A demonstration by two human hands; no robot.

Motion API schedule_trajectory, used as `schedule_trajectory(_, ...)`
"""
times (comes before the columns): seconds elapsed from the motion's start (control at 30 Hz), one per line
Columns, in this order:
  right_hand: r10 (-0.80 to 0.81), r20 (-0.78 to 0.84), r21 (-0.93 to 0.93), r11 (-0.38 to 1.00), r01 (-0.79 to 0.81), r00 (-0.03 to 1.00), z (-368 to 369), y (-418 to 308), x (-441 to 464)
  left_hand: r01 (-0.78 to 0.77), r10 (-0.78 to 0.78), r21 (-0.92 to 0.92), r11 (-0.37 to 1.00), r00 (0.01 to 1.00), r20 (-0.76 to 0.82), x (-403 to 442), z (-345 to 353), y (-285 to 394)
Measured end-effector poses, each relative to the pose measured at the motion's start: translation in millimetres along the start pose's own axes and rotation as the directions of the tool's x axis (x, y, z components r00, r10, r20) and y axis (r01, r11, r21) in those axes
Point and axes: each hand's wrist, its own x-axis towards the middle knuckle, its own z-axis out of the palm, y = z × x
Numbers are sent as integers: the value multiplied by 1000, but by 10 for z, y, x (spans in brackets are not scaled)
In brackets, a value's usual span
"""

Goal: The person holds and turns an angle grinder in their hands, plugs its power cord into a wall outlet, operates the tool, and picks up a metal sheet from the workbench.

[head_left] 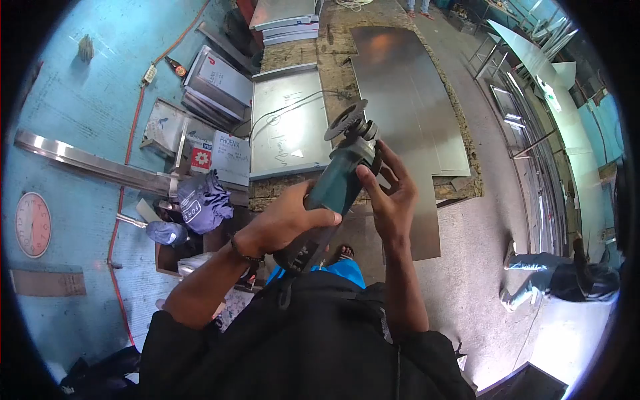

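A green and black angle grinder (pixel 339 179) is held in front of my body, its head tilted up and away from me. A dark disc (pixel 347 120) is fitted on its far end. My left hand (pixel 290 217) wraps round the middle of the grinder's body, thumb across the top. With thumb and fingers, my right hand (pixel 395 193) grips it close to the metal gear head (pixel 360 148). The rear end and cord hang toward my dark shirt. Beyond the disc, a shallow metal tray (pixel 288 110) with handwriting lies on the workbench (pixel 337 50).
Dark metal sheets (pixel 400 90) cover the bench's right side, one jutting past its near edge. Stacked panels (pixel 287 27) stand at the back. A purple cloth bag (pixel 203 203) and boxes sit left, by the blue wall. Another person (pixel 573 277) is at the right.
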Motion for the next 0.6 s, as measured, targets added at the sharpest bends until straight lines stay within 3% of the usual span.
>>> schedule_trajectory(0.13,-11,24,25,1000,10,1000,-58,-40,2,-111,117,174,979,993,-25,-5,-3,-51)
schedule_trajectory(0.23,23,12,85,996,-24,1000,-16,-63,22,-102,103,87,991,995,-16,-21,32,18)
schedule_trajectory(0.37,43,-47,255,967,-30,998,93,-79,-17,-103,105,111,988,994,-16,3,10,-15)
schedule_trajectory(0.6,118,-92,303,949,-85,989,171,-14,-13,-90,90,27,996,995,-34,10,-11,-53)
